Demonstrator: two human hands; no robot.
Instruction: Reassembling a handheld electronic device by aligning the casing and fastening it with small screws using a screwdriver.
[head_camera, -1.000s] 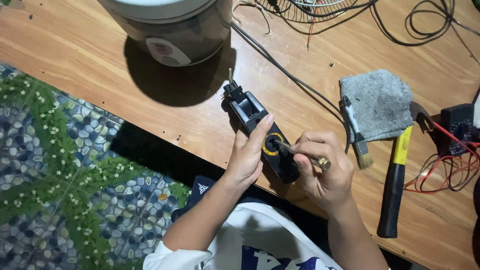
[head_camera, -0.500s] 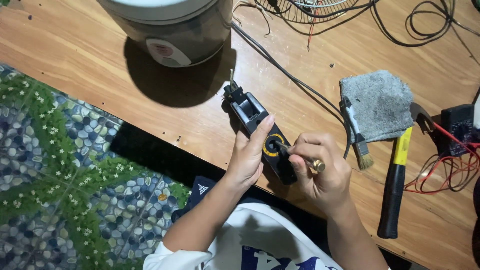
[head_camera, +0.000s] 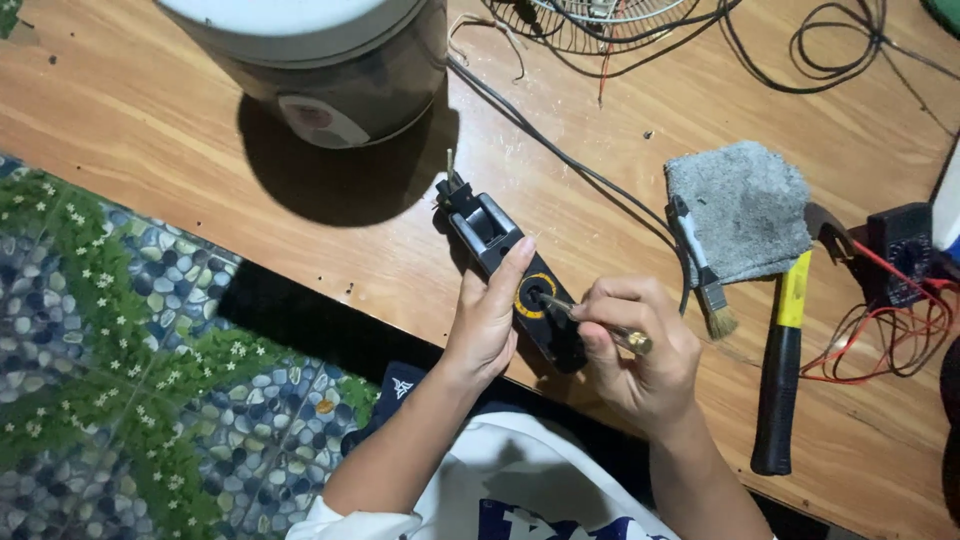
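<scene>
The long wooden table (head_camera: 180, 130) fills most of the frame, with a patterned floor mat of green leaves and blue pebbles (head_camera: 110, 330) at lower left. A round pale-lidded cooker pot (head_camera: 320, 60) stands at upper left, and a tangle of black cables (head_camera: 800, 50) runs across the top. Right of centre lies a grey cloth pad (head_camera: 745, 205), with a yellow-and-black handled hammer (head_camera: 782, 370) below it and a small paint brush (head_camera: 700, 270) at the cloth's left edge.

At centre, on the table's near edge, lies the black oblong device with a yellow ring (head_camera: 515, 280). The left hand (head_camera: 485, 320) is clasped along its side, thumb up by the body. The right hand (head_camera: 640, 345) grips a thin amber-handled screwdriver (head_camera: 595, 322), tip in the yellow ring. The device looks stiff, hard-cased and light, liable to slide on smooth wood; its long flat sides seem the surest place to hold it
</scene>
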